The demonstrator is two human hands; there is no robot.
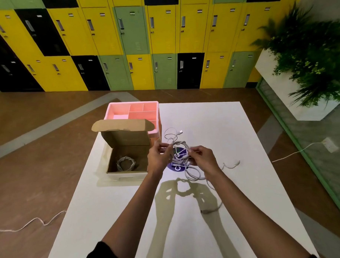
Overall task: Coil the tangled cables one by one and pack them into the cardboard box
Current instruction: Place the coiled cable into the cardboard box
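- Two hands hold a tangle of white cables (180, 152) in the air above the white table (213, 123), just right of the open cardboard box (131, 151).
- Left hand (159, 157): fingers curled, fingertips pinching strands on the tangle's left side, right next to the box's right wall.
- Right hand (202, 159): fingers curled too, gripping the bundle's right side, facing the left hand with the knot between them.
- Several loops hang below the hands down to the table; one plug end (180, 132) sticks up behind the tangle, and another end (237, 162) lies on the table well to the right.
- One coiled cable (126, 163) lies inside the box, whose lid flap (122, 125) stands up at the back.
- Pink organizer (134, 110) with divided compartments stands just behind the box, touching the flap.
- Purple disc (175, 168) lies on the table under the hands, mostly hidden by the cables.
- Yellow, green and black lockers (162, 32) line the far wall; a plant (309, 52) stands on the right.
- Loose cords trail over the floor on the left (33, 222) and right (299, 150).
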